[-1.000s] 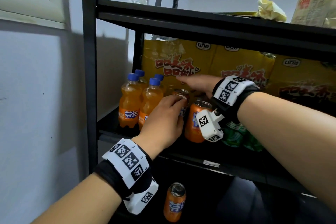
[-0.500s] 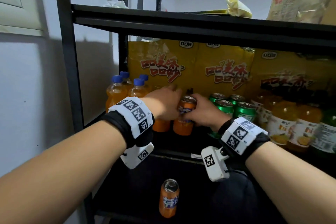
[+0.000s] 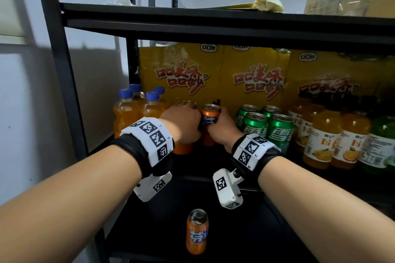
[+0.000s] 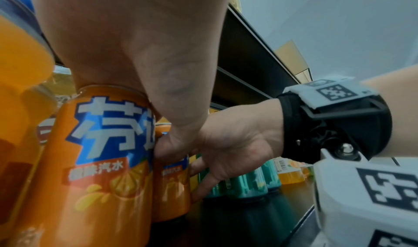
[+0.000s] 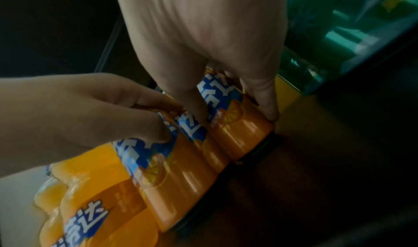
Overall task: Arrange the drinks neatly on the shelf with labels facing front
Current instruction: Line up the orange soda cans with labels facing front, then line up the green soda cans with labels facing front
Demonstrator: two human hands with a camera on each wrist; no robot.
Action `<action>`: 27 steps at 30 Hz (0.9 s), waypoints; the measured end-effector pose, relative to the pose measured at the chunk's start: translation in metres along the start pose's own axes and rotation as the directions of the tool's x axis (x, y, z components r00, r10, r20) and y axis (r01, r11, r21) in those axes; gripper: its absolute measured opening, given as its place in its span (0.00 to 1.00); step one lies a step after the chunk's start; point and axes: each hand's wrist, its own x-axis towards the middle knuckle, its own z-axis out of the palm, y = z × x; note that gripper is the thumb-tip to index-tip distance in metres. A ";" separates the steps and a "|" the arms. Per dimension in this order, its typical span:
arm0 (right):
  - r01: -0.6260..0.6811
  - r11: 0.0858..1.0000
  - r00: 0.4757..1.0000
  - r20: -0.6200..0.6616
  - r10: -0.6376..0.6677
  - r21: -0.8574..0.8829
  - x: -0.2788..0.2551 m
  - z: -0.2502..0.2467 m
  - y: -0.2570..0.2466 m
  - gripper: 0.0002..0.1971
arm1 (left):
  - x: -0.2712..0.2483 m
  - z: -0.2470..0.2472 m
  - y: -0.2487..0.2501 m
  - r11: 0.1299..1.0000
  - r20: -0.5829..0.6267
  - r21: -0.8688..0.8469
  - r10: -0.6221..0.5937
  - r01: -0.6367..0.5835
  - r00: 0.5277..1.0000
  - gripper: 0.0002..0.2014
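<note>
Orange Fanta cans stand on the middle shelf [image 3: 213,168], left of centre. My left hand [image 3: 181,126] lies over the front-left can [image 3: 182,149], fingers curled on it; in the left wrist view this can [image 4: 101,152] shows its blue label to the front. My right hand [image 3: 222,132] grips the neighbouring orange can [image 3: 210,117] with thumb and fingers round its sides. The right wrist view shows my right hand [image 5: 203,45] on that can [image 5: 239,131] and my left hand [image 5: 90,116] beside it. Both hands touch at the cans.
Blue-capped orange bottles [image 3: 128,113] stand left of the cans, green cans [image 3: 267,128] and labelled juice bottles [image 3: 320,141] to the right. Yellow cartons [image 3: 213,74] fill the back. One orange can [image 3: 197,231] stands on the lower shelf. The upper shelf board [image 3: 213,25] hangs close overhead.
My right hand has drawn back from behind the cans and now grips the right orange can from the front. My left hand stays on the left can. The view has shifted right.
</note>
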 end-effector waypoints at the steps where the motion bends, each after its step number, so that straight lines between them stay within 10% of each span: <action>1: 0.009 1.000 1.000 0.008 -0.009 0.009 0.000 0.002 0.000 0.40 | 0.000 0.000 0.000 1.000 -0.004 -0.005 -0.002 0.002 1.000 0.29; 13: 0.061 0.997 0.995 0.075 -0.058 -0.037 -0.025 -0.008 0.002 0.25 | 0.000 0.001 0.003 0.998 -0.039 -0.028 -0.055 0.054 0.998 0.30; 17: 0.080 0.997 0.992 0.100 -0.078 -0.016 -0.047 -0.028 0.013 0.24 | -0.008 -0.006 0.013 0.983 -0.241 -0.183 -0.040 -0.004 0.970 0.30; 22: 0.174 0.975 0.985 0.042 -0.170 -0.141 -0.068 -0.059 0.032 0.07 | -0.021 0.006 0.045 0.885 -0.388 -0.418 0.029 -0.204 0.921 0.28; 27: 0.158 0.948 0.980 -0.075 -0.185 -0.277 -0.082 -0.094 0.056 0.08 | -0.016 0.038 0.076 0.696 -0.289 -0.705 -0.109 -0.135 0.951 0.30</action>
